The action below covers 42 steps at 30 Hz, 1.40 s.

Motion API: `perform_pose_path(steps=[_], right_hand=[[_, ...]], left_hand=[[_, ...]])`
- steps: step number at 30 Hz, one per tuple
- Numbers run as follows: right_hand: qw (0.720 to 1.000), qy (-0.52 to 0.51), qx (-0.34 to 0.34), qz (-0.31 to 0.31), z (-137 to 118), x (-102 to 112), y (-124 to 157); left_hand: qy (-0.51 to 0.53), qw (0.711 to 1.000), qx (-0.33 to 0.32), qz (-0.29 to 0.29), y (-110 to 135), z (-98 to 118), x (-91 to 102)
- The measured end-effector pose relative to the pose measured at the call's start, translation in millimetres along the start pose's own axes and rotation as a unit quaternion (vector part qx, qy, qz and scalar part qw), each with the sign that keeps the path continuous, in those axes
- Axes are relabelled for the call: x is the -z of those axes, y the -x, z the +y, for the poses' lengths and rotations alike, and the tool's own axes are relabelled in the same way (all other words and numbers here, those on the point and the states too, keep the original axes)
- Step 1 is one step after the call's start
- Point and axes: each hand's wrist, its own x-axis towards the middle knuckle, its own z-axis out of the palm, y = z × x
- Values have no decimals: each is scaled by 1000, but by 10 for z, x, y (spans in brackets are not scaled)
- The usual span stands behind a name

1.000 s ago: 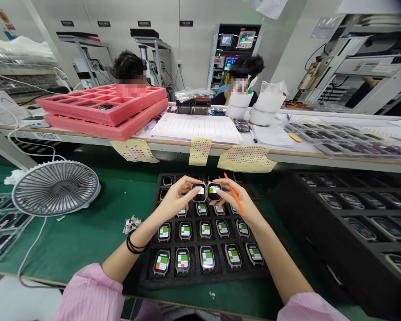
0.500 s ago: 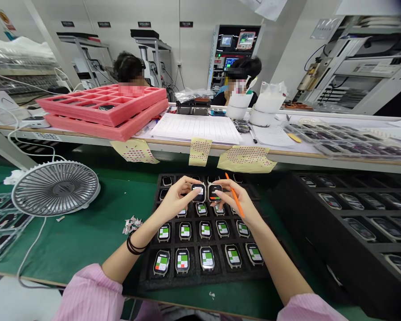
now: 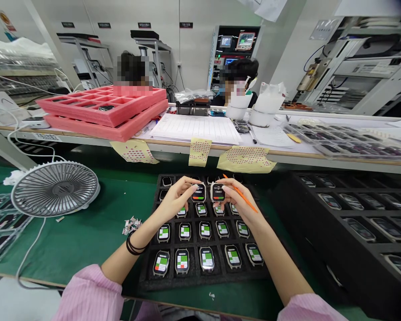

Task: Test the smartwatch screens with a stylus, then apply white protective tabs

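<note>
My left hand [image 3: 181, 194] grips one watch [image 3: 198, 193], my right hand [image 3: 239, 196] a second watch [image 3: 217, 192] — side by side between my thumbs, just apart, long axes roughly parallel.

Bench [image 3: 73, 245]: green top. Black foam tray [image 3: 217, 278] flat at centre, near front edge. Taller black foam block [image 3: 321, 240] at right. Round grey fan [image 3: 56, 187] at left, tilted; white cord [image 3: 36, 240] runs from it toward front edge. Small pile of white scraps [image 3: 132, 225] between fan and tray; loose bits [image 3: 211, 295] in front of tray. Clear divided tray [image 3: 18, 235] far left, cut off by view edge.
</note>
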Motion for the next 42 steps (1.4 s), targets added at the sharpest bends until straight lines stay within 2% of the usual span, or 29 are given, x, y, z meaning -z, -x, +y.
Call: perform_pose_path(steps=[8,17,24,33,42], right_hand=[[1000,15,11,-1,55,16,-16],[998,41,18,-41,160,28,-60],[998,50,23,-39,176,43,-59],[998,60,17,0,192,21,-64],[997,72,16,27,123,-19,-42]], left_hand=[[11,1000,-7,-12,-1,20,-17],[-30,999,-21,-11,22,44,-30],[-42,999,-28,-13,22,56,-26],[-42,999,-30,-18,21,49,-36],[-25,1000,-18,5,-8,-2,-37]])
